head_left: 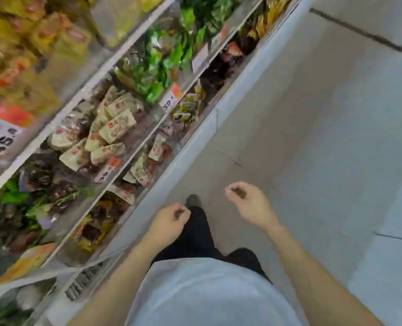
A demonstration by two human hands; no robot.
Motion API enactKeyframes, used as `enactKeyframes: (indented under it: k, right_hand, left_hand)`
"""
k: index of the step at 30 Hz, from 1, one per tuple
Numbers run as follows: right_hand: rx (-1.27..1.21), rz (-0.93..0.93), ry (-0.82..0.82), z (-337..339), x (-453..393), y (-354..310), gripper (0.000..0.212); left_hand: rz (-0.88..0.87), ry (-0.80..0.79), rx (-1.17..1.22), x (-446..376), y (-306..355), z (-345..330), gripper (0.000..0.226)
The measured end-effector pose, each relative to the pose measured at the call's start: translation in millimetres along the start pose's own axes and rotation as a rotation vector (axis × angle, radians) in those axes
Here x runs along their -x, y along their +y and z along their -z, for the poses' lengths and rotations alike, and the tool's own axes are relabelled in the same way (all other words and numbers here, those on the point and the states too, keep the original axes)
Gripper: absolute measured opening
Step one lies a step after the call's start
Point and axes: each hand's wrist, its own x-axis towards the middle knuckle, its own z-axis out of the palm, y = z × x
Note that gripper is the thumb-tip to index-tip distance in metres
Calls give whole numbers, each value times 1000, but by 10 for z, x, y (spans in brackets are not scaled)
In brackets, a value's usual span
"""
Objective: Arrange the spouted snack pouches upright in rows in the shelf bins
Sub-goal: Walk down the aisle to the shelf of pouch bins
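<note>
Shelf bins [115, 128] run along the left, holding loose, jumbled snack packs [115, 128]; spouted pouches not distinguishable through blur. Floor [312, 137] aisle at right. Left hand [169, 220] and right hand [247, 198]: fingers loosely curled, holding nothing, likely between reaches.

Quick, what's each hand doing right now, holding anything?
Left hand: fingers loosely curled, holding nothing, clear of the shelf bins.
Right hand: fingers loosely curled, holding nothing, over the floor.
</note>
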Motion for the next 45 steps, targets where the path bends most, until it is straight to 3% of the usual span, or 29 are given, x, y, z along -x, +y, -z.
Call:
enactKeyframes:
  k: [3,7,12,18,23,33,38,45]
  right_hand:
    - [-94,20,54,429,-439,-130,12]
    - [-120,42,113,1053,-1122,-383,7]
    - [-183,-94,210,2124,-1761,-606,7]
    - [-308,-244,412,3392,-2389,-479,9]
    - [-397,-281,475,4582,-3170,-238,8]
    - [-268,-178,386,7456,-5215,-386,8]
    - [-243,-150,381,8692,-6431,-446,7]
    - [-289,-240,426,10259,-7745,-643,6]
  left_hand:
    - [-15,-59,-81,-528,385,77,12]
    - [-75,-147,-113,-1442,1188,295,31]
    - [-208,-267,-183,-2556,2597,539,11]
    - [-416,-400,-341,-3810,4408,492,11]
    - [-546,-461,-475,-4896,5855,157,11]
    - [-421,-436,-464,-6412,8152,-175,13]
    - [-406,-423,-427,-7596,9230,-242,14]
    - [-448,-449,-477,-9156,11110,-117,16]
